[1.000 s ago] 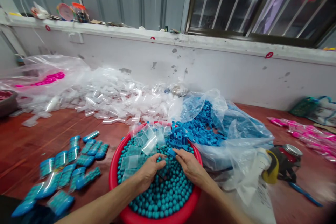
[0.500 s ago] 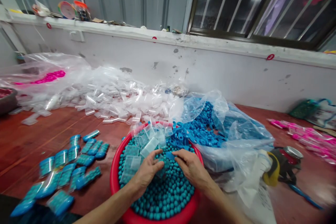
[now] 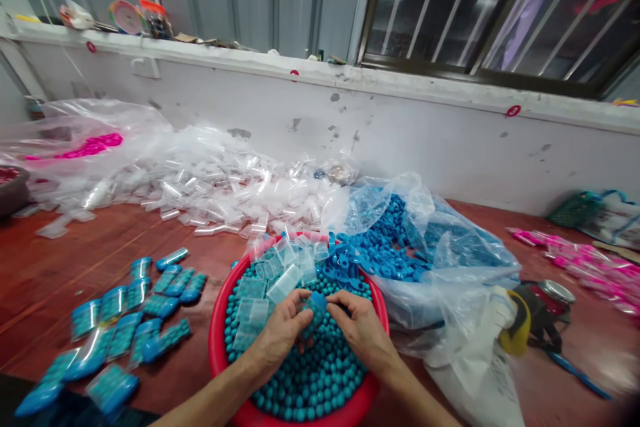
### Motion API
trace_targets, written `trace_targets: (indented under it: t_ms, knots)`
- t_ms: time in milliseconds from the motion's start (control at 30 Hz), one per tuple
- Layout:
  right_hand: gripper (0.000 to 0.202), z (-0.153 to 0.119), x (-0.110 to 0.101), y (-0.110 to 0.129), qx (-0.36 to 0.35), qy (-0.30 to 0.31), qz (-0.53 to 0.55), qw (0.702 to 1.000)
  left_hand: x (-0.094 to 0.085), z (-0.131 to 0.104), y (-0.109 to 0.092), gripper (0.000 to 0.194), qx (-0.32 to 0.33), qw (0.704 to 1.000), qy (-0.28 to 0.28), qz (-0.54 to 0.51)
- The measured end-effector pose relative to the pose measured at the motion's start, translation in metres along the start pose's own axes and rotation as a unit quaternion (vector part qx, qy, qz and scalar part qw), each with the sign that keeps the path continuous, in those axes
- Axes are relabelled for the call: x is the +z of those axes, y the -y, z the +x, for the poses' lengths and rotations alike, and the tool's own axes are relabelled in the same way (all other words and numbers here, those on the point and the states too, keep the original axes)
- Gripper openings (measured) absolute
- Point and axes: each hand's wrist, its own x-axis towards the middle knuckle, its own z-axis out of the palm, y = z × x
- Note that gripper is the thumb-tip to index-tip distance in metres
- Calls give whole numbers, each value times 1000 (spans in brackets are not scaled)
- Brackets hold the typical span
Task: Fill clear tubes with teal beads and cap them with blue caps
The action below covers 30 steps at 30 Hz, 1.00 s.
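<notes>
Over a red basin (image 3: pixel 216 333) of teal beads (image 3: pixel 320 380), my left hand (image 3: pixel 285 327) is closed around a clear case (image 3: pixel 311 321) with teal beads inside. A blue cap (image 3: pixel 317 301) sits at the case's upper end. My right hand (image 3: pixel 357 327) is pinched at the right side of that cap, its fingertips touching it. Empty clear cases (image 3: pixel 285 283) lie on the beads at the basin's back left. Loose blue caps (image 3: pixel 343 263) are heaped at its back right.
Several filled, capped cases (image 3: pixel 120 333) lie on the red table at left. Behind are a pile of clear cases (image 3: pixel 225 180) and a plastic bag (image 3: pixel 450 247) of blue caps. Pink pieces (image 3: pixel 580 260) and a yellow-and-black object (image 3: pixel 520 323) lie at right.
My right hand has moved slightly left, bringing the blue cap from beside the case onto its upper end. The case in my left hand is now tilted more upright.
</notes>
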Motion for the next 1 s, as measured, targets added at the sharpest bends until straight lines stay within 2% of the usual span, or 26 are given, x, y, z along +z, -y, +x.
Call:
trace_targets:
  t_ms: [100, 200, 400, 533, 633, 700, 767, 867, 933, 1000]
  knots:
    - [18, 1, 11, 1, 24, -18, 41, 999, 2, -1, -1, 59, 4, 1000, -8, 1]
    - [18, 2, 12, -1, 24, -16, 56, 998, 5, -3, -5, 67, -5, 1000, -21, 5]
    - [19, 2, 12, -2, -59, 56, -5, 997, 7, -3, -4, 47, -15, 997, -66, 34]
    - [17, 6, 4, -3, -79, 86, -4, 993, 3, -5, -6, 48, -16, 998, -61, 31]
    - [20, 13, -4, -9, -20, 114, 99, 988, 1, -6, -10, 48, -21, 999, -13, 25]
    - [31, 17, -4, -13, 47, 86, 178, 979, 1, -5, -12, 45, -21, 999, 1, 31]
    - [46, 18, 1, -15, 81, 35, 220, 971, 4, -5, -12, 41, -14, 999, -6, 46]
    - [45, 12, 12, -9, 51, 12, 164, 985, 8, -4, -9, 36, 17, 996, -41, 75]
    - [43, 6, 18, -2, 18, 44, 81, 996, 9, -4, -7, 34, 31, 993, -70, 86]
    - [62, 0, 22, 4, -5, 91, 5, 996, 9, -3, -6, 38, 48, 990, -91, 93]
